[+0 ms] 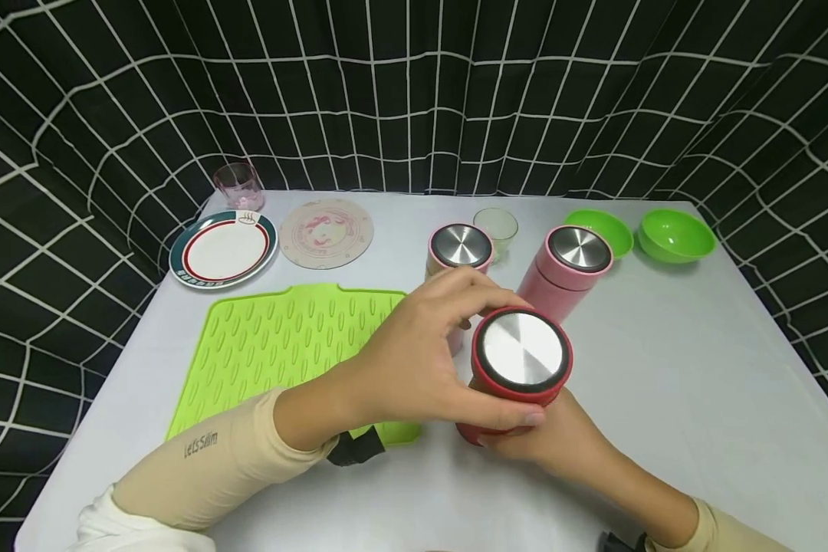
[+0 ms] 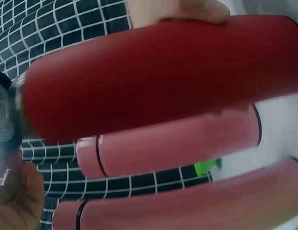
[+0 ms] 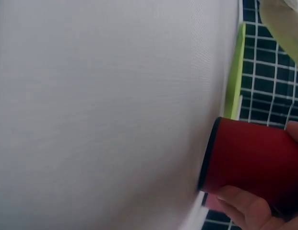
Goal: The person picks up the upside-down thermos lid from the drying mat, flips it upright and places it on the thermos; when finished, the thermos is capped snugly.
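Observation:
In the head view my left hand (image 1: pixel 421 345) grips the steel-topped lid (image 1: pixel 522 351) of a red thermos flask, thumb along its near side. My right hand (image 1: pixel 559 437) holds the red flask body (image 2: pixel 158 79) lower down. A strip of steel neck shows between lid and body in the left wrist view. The right wrist view has the flask's dark-edged base (image 3: pixel 244 163) close over the white table, fingers curled round the body. Two pink thermos flasks stand just behind: one pink flask (image 1: pixel 566 268) to the right, the other pink flask (image 1: pixel 461 249) partly hidden by my left hand.
A green drying mat (image 1: pixel 269 345) lies at the left. Behind it are a rimmed plate (image 1: pixel 223 249), a round patterned board (image 1: pixel 326 234) and a pinkish glass (image 1: pixel 239 185). Along the back right stand a clear glass (image 1: pixel 497 226) and two green bowls (image 1: pixel 676 236).

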`<state>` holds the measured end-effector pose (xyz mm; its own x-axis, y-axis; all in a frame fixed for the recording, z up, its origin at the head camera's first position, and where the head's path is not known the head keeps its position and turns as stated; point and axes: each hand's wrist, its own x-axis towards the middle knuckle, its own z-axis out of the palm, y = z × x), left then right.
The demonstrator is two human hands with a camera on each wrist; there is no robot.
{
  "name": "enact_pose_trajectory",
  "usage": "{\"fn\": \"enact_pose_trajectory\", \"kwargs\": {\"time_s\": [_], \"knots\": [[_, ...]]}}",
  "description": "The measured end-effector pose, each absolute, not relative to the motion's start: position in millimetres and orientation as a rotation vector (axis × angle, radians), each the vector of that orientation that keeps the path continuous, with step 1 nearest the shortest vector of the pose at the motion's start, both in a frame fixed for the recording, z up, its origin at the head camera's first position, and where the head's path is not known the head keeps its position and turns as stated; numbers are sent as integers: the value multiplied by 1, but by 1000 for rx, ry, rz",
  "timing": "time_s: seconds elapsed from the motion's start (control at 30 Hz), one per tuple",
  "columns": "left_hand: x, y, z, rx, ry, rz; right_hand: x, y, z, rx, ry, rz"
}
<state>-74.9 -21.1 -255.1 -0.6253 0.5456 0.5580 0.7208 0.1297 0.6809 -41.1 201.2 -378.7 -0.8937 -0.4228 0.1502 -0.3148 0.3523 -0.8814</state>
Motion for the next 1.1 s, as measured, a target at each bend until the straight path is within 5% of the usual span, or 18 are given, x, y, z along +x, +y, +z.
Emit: {"fn": "enact_pose_trajectory", "kwargs": {"time_s": [1.1], "knots": [[-91,-4,-284,-1510,-2218,-1725,-49,198,-380,-845,2559,-1521]]}}
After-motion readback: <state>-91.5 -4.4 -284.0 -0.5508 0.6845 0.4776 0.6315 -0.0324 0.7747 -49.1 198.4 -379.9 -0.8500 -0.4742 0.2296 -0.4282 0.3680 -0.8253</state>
